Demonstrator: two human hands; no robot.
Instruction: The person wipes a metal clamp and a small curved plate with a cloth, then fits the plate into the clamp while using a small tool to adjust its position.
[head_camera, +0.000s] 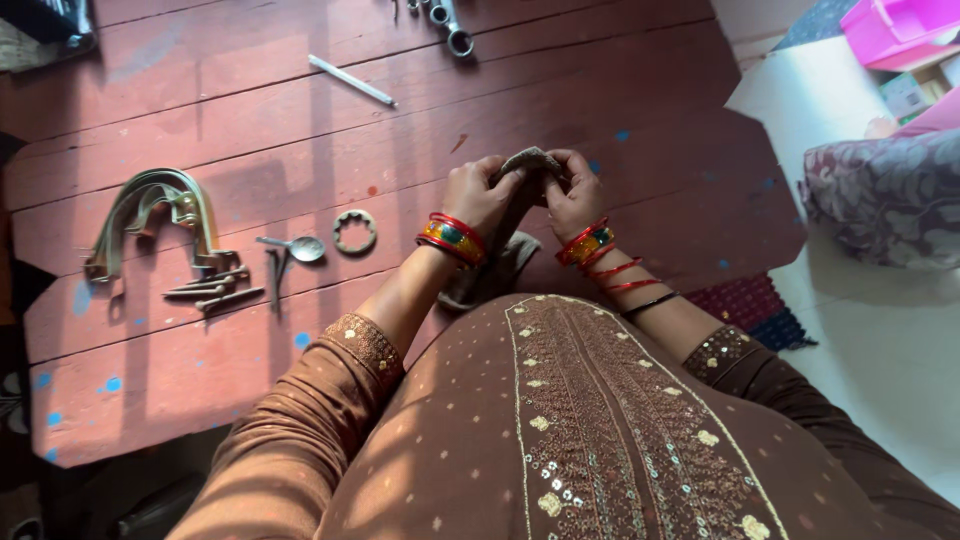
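Both hands, left hand (480, 195) & right hand (572, 195), pinch grey cloth (528, 160); whatever's wrapped inside is hidden.

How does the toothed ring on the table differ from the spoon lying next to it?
The toothed ring is a closed circle with a notched inner edge and an open centre; the spoon is long, with a thin handle and a solid oval bowl. The ring looks dull grey-tan, while the spoon's bowl is shinier. The ring lies nearer the left hand, the spoon farther left. Both lie flat and untouched on the red wooden table.
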